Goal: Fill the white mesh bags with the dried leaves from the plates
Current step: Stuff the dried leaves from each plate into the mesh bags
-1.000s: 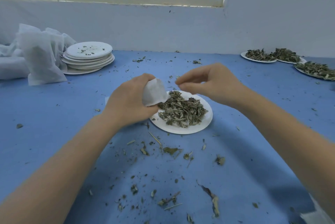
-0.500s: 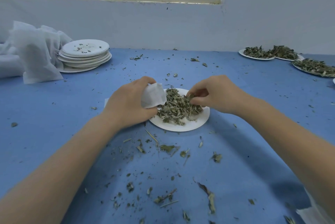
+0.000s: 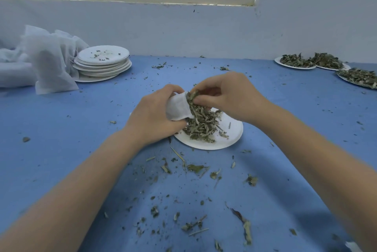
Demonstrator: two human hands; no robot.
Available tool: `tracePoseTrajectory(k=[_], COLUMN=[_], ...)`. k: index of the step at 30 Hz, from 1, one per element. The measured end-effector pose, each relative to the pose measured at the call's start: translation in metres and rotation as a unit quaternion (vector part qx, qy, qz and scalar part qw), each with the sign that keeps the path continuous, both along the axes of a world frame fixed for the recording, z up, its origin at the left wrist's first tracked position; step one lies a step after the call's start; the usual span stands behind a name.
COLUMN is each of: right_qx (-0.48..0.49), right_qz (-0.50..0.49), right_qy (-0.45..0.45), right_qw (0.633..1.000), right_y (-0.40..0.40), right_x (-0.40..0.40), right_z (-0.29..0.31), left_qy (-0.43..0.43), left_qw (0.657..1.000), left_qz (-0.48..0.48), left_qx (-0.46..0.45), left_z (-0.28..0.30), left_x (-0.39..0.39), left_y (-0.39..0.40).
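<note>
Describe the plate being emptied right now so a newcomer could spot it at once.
On the blue table, look to the middle, between the person's two hands. There lies a white paper plate with a loose heap of dried leaves. Unlike the empty stacked plates at the far left and the three full plates at the far right, it lies alone, right under the hands.

- both forearms are bare and come in from the bottom corners, angling toward each other in the middle
- left hand (image 3: 152, 118) is curled, back of the hand facing the camera, fingers wrapped round what it grips
- right hand (image 3: 228, 96) sits just beside it, a bit higher, fingertips (image 3: 199, 99) bunched in a pinch, knuckles bent
- hands almost touching
</note>
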State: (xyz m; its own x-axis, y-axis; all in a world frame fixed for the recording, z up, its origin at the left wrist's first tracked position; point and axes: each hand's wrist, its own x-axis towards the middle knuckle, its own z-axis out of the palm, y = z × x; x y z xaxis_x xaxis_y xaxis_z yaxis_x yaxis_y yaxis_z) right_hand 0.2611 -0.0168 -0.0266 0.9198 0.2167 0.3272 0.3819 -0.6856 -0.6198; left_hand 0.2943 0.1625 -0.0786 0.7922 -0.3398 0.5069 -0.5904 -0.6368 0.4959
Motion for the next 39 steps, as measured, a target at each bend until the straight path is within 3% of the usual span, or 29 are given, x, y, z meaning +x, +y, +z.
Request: tracePoseTrajectory(k=[7,13,19,22,28,30,39], right_qx=[-0.069,0.042,-0.068,-0.059,0.049,0.068,0.094], right_qz=[0.0,-0.022,0.021,0.023,0.14,0.152,0.009], right_qy=[-0.006,-0.018,-0.031,-0.041,0.105,0.109,-0.024], right_qw=[0.998,0.999,0.997,0.997,0.983,0.98,0.995], right_y=[0.01,-0.001,0.009,0.018,0.007,0.003,0.015], right_x=[0.005,0.002,0.001,0.003,-0.004,-0.004,0.003], right_z=[-0.005,-0.005,-0.003,-0.003,0.0,-0.002,-0.006], left_qy=[-0.002,0.043,-0.007,-0.014,-0.004,0.006,-0.006], left_qw=[0.999,0.991,0.999,0.999,0.997,0.996,0.996], left_qz=[-0.015,0.023,-0.01,-0.01,-0.011,-0.016,-0.036], left_qx=[-0.038,-0.122,-0.043,-0.047,-0.076,-0.09,-0.077], left_z=[-0.002,0.001,0.0,-0.001,-0.002,-0.002,0.0], left_x=[0.0,0.002,0.0,-0.003,-0.001,0.0,-0.001], left_y=[-0.001,0.002,-0.002,-0.008,-0.006,-0.005,-0.003])
